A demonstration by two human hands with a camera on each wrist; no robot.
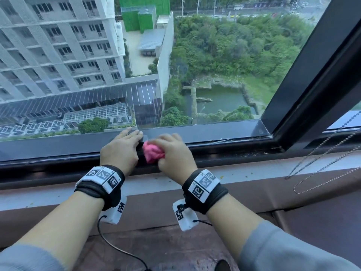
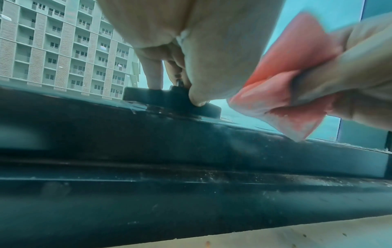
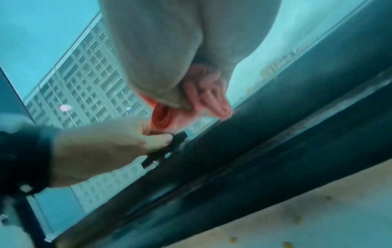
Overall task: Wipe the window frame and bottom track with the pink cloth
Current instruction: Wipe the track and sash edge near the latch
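The pink cloth (image 1: 152, 153) is bunched in my right hand (image 1: 172, 151), which grips it against the black bottom window frame (image 1: 224, 133), just right of centre. My left hand (image 1: 125, 145) lies right beside it on the left. In the left wrist view, the left thumb and fingers (image 2: 151, 75) hold a small black window handle (image 2: 169, 100) on that frame. There the cloth (image 2: 284, 94) hangs from the right hand (image 2: 350, 75), with its lowest corner touching the frame. The right wrist view is blurred and shows cloth folds (image 3: 197, 102) under my palm. The dusty bottom track (image 1: 244, 150) runs below both hands.
A thick black upright frame member (image 1: 312, 75) rises at the right. A bead chain (image 1: 322, 171) drapes over the pale sill (image 1: 254, 171) at the right. Crumbs lie in the track's right corner (image 1: 273, 149). A brown ledge (image 1: 156, 247) with a thin black cable (image 1: 115, 245) is nearest me.
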